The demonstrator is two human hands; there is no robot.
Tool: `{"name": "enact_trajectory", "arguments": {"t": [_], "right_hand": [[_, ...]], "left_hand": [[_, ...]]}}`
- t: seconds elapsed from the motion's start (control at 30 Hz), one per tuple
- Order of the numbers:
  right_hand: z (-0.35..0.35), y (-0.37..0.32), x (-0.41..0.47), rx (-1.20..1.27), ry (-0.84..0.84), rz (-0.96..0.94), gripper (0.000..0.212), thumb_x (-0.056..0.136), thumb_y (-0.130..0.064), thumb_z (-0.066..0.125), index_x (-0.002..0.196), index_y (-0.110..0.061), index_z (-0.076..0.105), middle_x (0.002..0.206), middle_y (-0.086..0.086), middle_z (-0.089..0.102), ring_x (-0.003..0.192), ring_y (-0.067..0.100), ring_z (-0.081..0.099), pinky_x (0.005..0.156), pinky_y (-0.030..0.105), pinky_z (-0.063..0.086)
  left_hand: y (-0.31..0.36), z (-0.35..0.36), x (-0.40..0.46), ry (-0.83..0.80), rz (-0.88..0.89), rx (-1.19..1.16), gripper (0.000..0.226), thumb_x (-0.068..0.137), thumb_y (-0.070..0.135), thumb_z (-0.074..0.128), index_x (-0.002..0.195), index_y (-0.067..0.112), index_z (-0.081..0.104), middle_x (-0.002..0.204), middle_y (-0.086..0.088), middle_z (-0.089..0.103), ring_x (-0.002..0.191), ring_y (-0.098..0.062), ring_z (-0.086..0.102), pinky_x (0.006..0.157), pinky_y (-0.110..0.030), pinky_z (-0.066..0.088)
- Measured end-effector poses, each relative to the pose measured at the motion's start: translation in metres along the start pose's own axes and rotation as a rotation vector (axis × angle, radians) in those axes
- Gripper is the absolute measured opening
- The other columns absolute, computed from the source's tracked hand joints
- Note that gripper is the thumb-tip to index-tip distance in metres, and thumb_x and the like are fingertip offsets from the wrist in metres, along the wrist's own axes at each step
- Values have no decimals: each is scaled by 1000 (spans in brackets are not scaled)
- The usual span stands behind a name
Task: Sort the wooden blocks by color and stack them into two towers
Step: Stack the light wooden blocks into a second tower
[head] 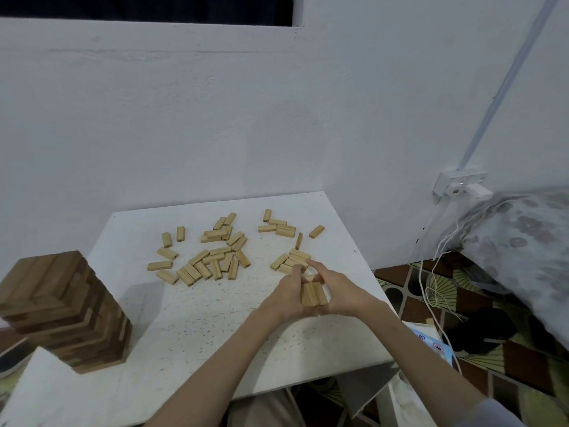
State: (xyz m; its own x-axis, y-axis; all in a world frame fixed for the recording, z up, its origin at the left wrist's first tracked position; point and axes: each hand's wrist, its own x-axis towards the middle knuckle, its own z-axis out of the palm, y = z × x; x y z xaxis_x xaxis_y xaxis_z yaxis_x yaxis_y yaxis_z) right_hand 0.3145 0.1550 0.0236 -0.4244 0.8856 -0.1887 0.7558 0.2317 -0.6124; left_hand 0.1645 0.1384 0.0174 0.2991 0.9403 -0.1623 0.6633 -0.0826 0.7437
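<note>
Near the white board's (191, 328) right edge, left hand (288, 295) and right hand (337, 292) squeeze three light blocks (314, 294) together; loose ones lie behind. Uneven pressure could slip them apart. The dark tower (66, 309) stands at the left edge.

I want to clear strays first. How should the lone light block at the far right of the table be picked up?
Pinch the lone block across its two long sides near mid-length, coming straight down from above. It lies flat and skewed on the table, apart from the other blocks, so both long sides look free. The right hand is nearer, but both hands now hold a bundle of blocks.
</note>
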Motion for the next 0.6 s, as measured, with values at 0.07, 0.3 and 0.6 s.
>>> {"name": "enact_trajectory", "arguments": {"t": [0.07, 0.3, 0.6], "right_hand": [[0, 0, 0, 12, 0, -1, 106, 71, -21, 84, 151, -23, 14, 132, 6, 51, 120, 19, 50, 100, 32, 44], [-1, 4, -1, 30, -19, 18, 110, 69, -19, 84, 151, -25, 12, 132, 4, 50, 121, 18, 48, 99, 30, 43], [0, 7, -3, 64, -44, 35, 107, 70, -6, 79, 152, -24, 12, 114, -4, 46, 116, 15, 46, 91, 24, 41]], "left_hand": [[0, 0, 0, 4, 1, -14, 99, 69, 28, 83, 141, 9, 19, 124, -4, 53, 95, -8, 47, 76, -15, 36], [-3, 1, 0, -14, -15, -13, 104, 67, 25, 84, 143, 11, 15, 128, -5, 49, 104, -11, 48, 81, -17, 37], [-7, -1, -4, -19, -49, -19, 101, 69, 13, 81, 144, 12, 14, 126, -7, 54, 103, -11, 50, 79, -16, 36]]}}
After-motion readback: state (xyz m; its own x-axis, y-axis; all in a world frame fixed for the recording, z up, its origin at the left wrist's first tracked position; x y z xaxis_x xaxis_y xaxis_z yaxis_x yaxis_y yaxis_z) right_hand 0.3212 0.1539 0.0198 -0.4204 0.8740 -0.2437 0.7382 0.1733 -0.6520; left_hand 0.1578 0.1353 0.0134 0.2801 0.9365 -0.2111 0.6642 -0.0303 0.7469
